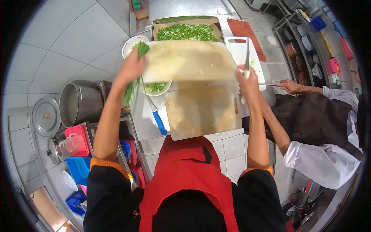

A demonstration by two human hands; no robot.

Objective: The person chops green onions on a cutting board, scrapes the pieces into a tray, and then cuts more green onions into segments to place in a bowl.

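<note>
A: Largest item first?
B: The worktop (143, 129) is spreading beneath both sets of fingers.

A: Raised board?
B: The raised board (189, 62) is lying squarely between the left hand (132, 69) and the right hand (248, 83), its long axis running from one set of fingers to the other. Neither hand is sitting nearer.

A: Lower board?
B: The lower board (205, 123) is resting on the near side of the fingers.

A: Tray of chopped greens?
B: The tray (185, 18) is lying beyond the fingers, past the raised board's far edge. Contact: cannot tell.

A: Finger state?
B: Left fingers are clasping green stalks (133, 92) at the board's left end, stalks hanging below. Right fingers are grasping a pale-handled knife (247, 58) at the other end, blade pointing away. How firmly either hand is pinching the board: cannot tell.

A: Smallest?
B: A blue-handled knife (156, 115) is lying nearward of the left fingers.
</note>
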